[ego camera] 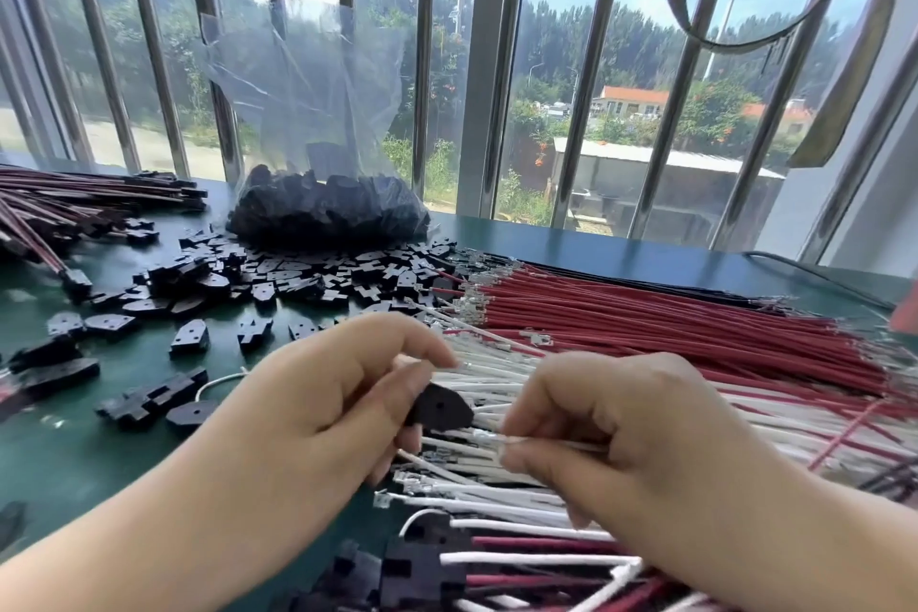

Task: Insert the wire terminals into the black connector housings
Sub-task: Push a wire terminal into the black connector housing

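Near the front edge of the green table (pixel 59 452), the left hand (pixel 318 393) grips a black connector housing (pixel 439 408) between thumb and curled fingers, its pointed end turned toward the right hand (pixel 621 427). The right hand pinches a white wire (pixel 541 441) between thumb and forefinger, with the metal terminal (pixel 484 436) at the wire's tip just beside the housing, though whether they touch cannot be told. Under both hands lies a spread of white wires (pixel 497 497), and beyond it, toward the right side of the table, a thick bundle of red wires (pixel 670 333) with a layer of black wires (pixel 621 271) along its far side. Loose black housings (pixel 308 273) are scattered across the middle of the table. Behind them, at the back edge by the barred window (pixel 586 80), stands a clear plastic bag (pixel 323 154) holding more housings. Finished wire sets (pixel 74 204) are piled at the back left corner, and a few more (pixel 497 571) lie at the front edge.
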Available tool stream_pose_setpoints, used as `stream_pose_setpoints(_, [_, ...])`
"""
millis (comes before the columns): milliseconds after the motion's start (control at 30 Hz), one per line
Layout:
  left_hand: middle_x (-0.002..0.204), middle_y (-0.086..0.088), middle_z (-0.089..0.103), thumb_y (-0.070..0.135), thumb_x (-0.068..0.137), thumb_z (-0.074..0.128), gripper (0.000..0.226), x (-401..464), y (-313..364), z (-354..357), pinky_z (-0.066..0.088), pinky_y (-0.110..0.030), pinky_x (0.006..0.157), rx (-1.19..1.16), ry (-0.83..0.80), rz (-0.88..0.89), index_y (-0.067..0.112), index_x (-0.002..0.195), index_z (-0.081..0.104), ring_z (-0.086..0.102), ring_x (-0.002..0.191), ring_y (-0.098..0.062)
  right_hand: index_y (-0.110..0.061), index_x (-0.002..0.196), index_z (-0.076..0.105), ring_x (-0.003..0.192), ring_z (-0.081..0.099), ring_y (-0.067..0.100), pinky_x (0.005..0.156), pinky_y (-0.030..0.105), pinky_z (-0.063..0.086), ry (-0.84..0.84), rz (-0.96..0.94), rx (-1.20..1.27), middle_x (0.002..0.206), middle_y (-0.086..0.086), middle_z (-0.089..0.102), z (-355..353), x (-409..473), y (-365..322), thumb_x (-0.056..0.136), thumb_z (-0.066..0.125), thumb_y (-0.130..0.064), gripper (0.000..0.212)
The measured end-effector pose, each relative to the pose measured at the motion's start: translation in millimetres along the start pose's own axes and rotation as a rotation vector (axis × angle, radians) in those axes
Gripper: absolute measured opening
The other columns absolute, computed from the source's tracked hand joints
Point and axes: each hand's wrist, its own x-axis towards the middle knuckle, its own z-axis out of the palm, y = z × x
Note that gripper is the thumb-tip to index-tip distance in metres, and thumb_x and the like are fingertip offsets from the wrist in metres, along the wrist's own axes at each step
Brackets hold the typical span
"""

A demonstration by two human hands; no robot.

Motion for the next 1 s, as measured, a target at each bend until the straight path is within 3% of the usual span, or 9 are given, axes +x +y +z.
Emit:
stream_pose_setpoints(67, [0.061,-0.006,0.068,0.041,0.067,0.060,0.020,2.2,3.8,2.9,0.045,-0.014,0.043,-0.111,0.001,-0.052,0.033,0.082,0.070,0.059,0.043,-0.010,-0.035,0.082,0.059,0.058,0.060,-0.001,0.055,0.011,0.045,0.003,0.014,0.009,0.069,-0.018,0.065,-0.4,-0.3,-1.8,0.078,0.074,-0.029,0.017])
stream_pose_setpoints(200, [0.061,-0.012,0.069,0.026,0.057,0.081,0.024,5.1,9.8,0.7,0.046,-0.017,0.041,-0.244,-0.045,-0.136,0.031,0.080,0.074,0.065,0.046,-0.017,-0.031,0.076,0.064,0.054,0.057,0.001,0.051,0.008,0.041,0.077,0.024,0.037,0.063,-0.019,0.063,-1.7,-1.0,-2.6,0.075,0.073,-0.029,0.010])
stream_pose_setpoints(300, [0.063,-0.017,0.070,0.009,0.047,0.075,0.036,5.3,13.1,-0.1,0.049,-0.019,0.043,-0.357,-0.066,-0.186,0.024,0.079,0.075,0.069,0.053,-0.023,-0.032,0.076,0.065,0.059,0.061,-0.002,0.054,0.008,0.044,0.134,0.020,0.054,0.066,-0.022,0.066,-2.0,-2.4,-1.7,0.073,0.078,-0.027,0.014])
stream_pose_setpoints(433, [0.060,-0.021,0.069,0.005,0.044,0.075,0.036,5.8,15.9,-0.8,0.050,-0.022,0.042,-0.377,-0.082,-0.214,0.021,0.076,0.075,0.068,0.050,-0.025,-0.033,0.082,0.067,0.065,0.063,-0.008,0.056,0.004,0.045,0.143,-0.041,0.036,0.072,-0.026,0.066,-2.8,-2.2,-1.1,0.069,0.072,-0.027,0.015])
stream_pose_setpoints(567, [0.059,-0.022,0.069,0.018,0.043,0.093,0.037,8.7,17.8,-6.4,0.051,-0.022,0.044,-0.384,-0.134,-0.250,0.020,0.076,0.076,0.067,0.049,-0.026,-0.029,0.081,0.069,0.061,0.061,-0.011,0.056,0.000,0.042,0.117,-0.087,0.048,0.066,-0.030,0.063,-5.7,0.5,0.6,0.070,0.071,-0.022,0.014])
stream_pose_setpoints(800, [0.059,-0.017,0.070,0.052,0.021,0.090,0.065,6.9,15.5,-10.0,0.053,-0.022,0.051,-0.348,-0.217,-0.270,0.028,0.080,0.076,0.068,0.050,-0.023,-0.031,0.088,0.067,0.062,0.061,-0.014,0.055,-0.002,0.040,0.058,-0.119,0.067,0.070,-0.033,0.063,-6.4,-1.8,0.9,0.075,0.070,-0.029,0.013])
stream_pose_setpoints(1000, [0.056,-0.019,0.068,0.045,0.011,0.091,0.069,6.0,16.2,-6.4,0.052,-0.021,0.046,-0.401,-0.223,-0.311,0.020,0.074,0.077,0.067,0.046,-0.024,-0.032,0.089,0.061,0.061,0.055,-0.018,0.057,-0.004,0.036,0.018,-0.132,-0.056,0.079,-0.024,0.066,-3.2,-1.9,3.8,0.081,0.057,-0.036,0.010])
